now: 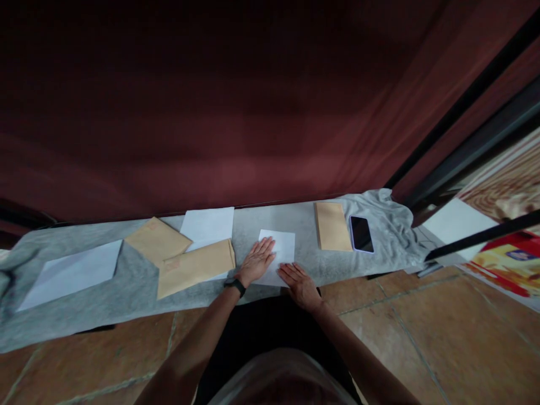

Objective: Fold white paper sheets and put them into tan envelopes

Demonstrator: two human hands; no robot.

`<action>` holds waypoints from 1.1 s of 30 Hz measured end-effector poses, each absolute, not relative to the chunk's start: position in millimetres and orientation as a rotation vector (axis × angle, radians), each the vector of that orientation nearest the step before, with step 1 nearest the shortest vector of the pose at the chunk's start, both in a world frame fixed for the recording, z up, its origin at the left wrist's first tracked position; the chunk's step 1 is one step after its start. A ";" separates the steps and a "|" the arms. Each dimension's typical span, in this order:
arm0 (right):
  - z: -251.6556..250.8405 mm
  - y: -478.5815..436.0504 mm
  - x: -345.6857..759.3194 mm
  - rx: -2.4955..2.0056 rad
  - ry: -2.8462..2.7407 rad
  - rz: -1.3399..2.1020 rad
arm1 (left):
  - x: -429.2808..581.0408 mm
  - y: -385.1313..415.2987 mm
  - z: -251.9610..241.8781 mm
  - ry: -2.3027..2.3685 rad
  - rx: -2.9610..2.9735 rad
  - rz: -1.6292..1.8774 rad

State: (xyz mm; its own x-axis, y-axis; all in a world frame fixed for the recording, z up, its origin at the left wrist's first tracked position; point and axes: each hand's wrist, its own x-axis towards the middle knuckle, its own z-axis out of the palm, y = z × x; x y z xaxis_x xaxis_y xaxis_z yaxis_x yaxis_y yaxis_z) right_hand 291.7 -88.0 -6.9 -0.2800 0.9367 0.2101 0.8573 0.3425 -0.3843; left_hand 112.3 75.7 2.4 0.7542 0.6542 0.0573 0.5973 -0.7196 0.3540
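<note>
A white sheet of paper point(284, 244), seemingly folded, lies on the grey cloth in front of me. My left hand point(257, 260) rests flat on its left part, fingers stretched out toward the upper right. On its lower right edge lies my right hand point(300, 284), with the fingers extended and pointing up and left. Neither hand grips anything. Just left of my left hand is a brown envelope point(196, 268), overlapping a second brown envelope point(158, 239) and a white sheet point(208, 225). To the right sits a stack of brown envelopes point(333, 226).
A grey cloth point(139, 292) covers the long narrow surface against a dark red panel point(253, 140). White paper point(76, 273) lies at the far left. A phone point(361, 234) is beside the envelope stack. Dark bars and a red package point(514, 261) stand at the right.
</note>
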 end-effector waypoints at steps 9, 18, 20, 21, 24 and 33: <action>-2.0 -89.7 308.1 -1.452 -2.101 0.435 | 34.9 39.4 27.9 0.970 2.076 0.434; -6.2 -96.6 310.9 -1.389 -2.012 0.430 | 31.7 20.8 5.4 0.948 2.191 0.635; -7.1 -94.0 311.6 -1.397 -1.980 0.388 | 40.5 26.7 1.3 0.973 2.182 0.697; -7.9 -91.7 312.2 -1.432 -1.941 0.365 | 45.0 29.0 1.1 1.000 2.171 0.713; -11.7 -80.5 314.7 -1.628 -1.761 0.311 | 58.4 33.2 4.8 1.195 2.066 0.750; -14.0 -48.3 311.2 -1.926 -1.506 0.238 | 84.4 45.1 12.5 1.523 1.868 0.636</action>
State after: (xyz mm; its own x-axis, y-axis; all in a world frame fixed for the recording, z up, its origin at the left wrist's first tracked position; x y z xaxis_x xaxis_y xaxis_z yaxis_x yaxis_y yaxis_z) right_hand 311.2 -48.3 -14.0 0.3162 0.9144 0.2529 0.7917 -0.1075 -0.6013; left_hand 84.4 45.1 12.5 0.2122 0.9769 -0.0256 0.6687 -0.1261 0.7328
